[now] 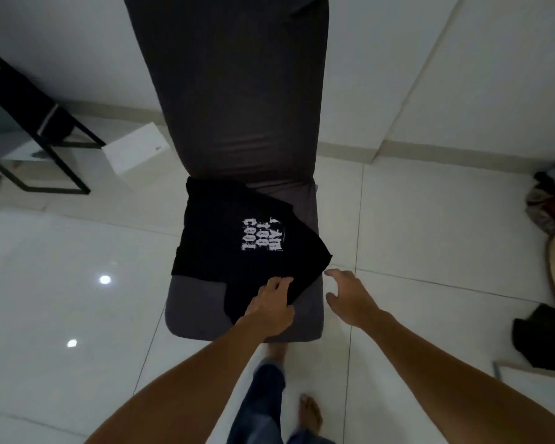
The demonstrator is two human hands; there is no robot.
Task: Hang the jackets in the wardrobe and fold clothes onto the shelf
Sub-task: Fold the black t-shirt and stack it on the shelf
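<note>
Left hand (pixel 271 310) pinches the near edge of the black T-shirt (pixel 237 238), which lies part-folded on the seat of the grey chair (pixel 193 312), white lettering facing up. My right hand (pixel 350 299) hovers just beside the shirt's right corner, fingers spread and holding nothing. I judge this fold goes best if that free hand pins the corner flat while the left draws the hem over squarely, keeping the cloth on the seat, not sliding onto the tiled floor (pixel 77 251).
</note>
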